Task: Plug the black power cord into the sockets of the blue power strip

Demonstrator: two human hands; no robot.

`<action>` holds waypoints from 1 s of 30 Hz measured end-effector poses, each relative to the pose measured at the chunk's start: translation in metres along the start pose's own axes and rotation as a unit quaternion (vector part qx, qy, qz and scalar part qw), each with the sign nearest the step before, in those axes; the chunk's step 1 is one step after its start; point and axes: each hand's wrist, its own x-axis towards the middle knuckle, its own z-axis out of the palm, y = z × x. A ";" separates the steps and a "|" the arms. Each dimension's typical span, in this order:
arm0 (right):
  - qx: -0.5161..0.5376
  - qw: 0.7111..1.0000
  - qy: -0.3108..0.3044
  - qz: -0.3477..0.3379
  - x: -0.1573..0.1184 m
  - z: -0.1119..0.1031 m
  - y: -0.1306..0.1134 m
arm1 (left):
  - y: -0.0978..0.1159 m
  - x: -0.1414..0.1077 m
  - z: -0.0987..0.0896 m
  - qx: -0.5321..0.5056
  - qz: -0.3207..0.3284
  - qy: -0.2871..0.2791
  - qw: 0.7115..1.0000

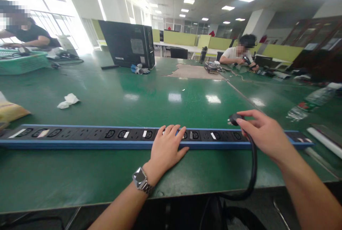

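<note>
A long blue power strip with black sockets and several white labels lies across the near part of the green table. Flat on its middle rests my left hand, fingers stretched out over the sockets. My right hand pinches a black power plug between thumb and fingers, above the right part of the strip. The plug's metal prongs point left, apart from the sockets. Its thick black cord hangs down and curves under the table's front edge.
A black computer case stands at the back, with gloves beside it. Crumpled tissue lies at left, a plastic bottle at right. A green basket is far left. Two people sit across the table.
</note>
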 end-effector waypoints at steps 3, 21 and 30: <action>-0.128 0.990 -0.056 0.029 0.010 -0.038 0.038 | 0.000 0.000 0.000 0.002 -0.003 -0.002 1.000; -0.191 0.977 0.053 0.080 0.023 -0.048 0.073 | 0.001 0.001 -0.002 -0.033 -0.005 0.007 0.999; 0.127 0.947 -0.279 -0.096 -0.038 0.074 -0.075 | -0.020 -0.012 -0.011 -0.240 0.057 0.145 0.958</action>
